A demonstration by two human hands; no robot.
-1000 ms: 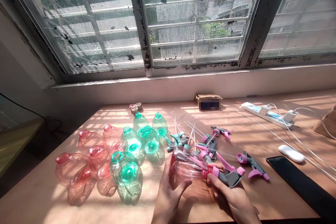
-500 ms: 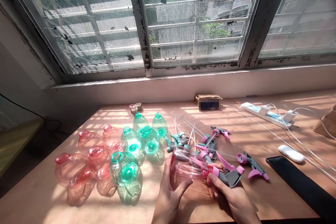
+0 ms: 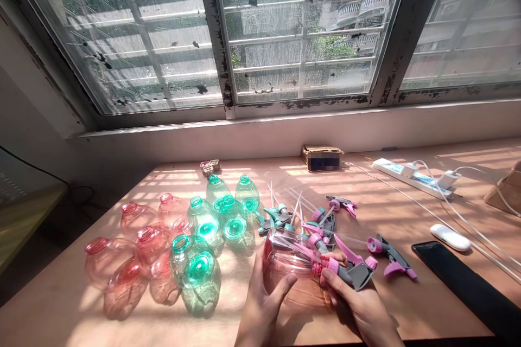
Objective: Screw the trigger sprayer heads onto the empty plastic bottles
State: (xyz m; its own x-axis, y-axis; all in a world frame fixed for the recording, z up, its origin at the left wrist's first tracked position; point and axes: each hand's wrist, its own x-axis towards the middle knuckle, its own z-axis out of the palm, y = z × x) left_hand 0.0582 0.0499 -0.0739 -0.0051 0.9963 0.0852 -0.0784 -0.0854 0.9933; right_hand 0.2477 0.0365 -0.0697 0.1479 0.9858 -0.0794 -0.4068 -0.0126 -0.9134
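Holds a pink bottle [image 3: 288, 260] and a spray head [image 3: 358, 276] together, low over the front of the counter [image 3: 220, 331].
Cups the pink bottle on its side in the left hand [image 3: 264, 295], curled round the base end, with the neck pointing right. Pinches the spray head by its pink collar in the right hand [image 3: 362, 303], narrow between thumb and fingers, against the bottle's neck; cannot tell how tightly screwed on. Has loose teal spray heads [image 3: 279, 217] and pink-and-gray spray heads [image 3: 323, 227] just beyond, green bottles [image 3: 185, 260] and pink bottles [image 3: 109, 260] upright to the left, and a white mouse [image 3: 450, 237] off to the right.
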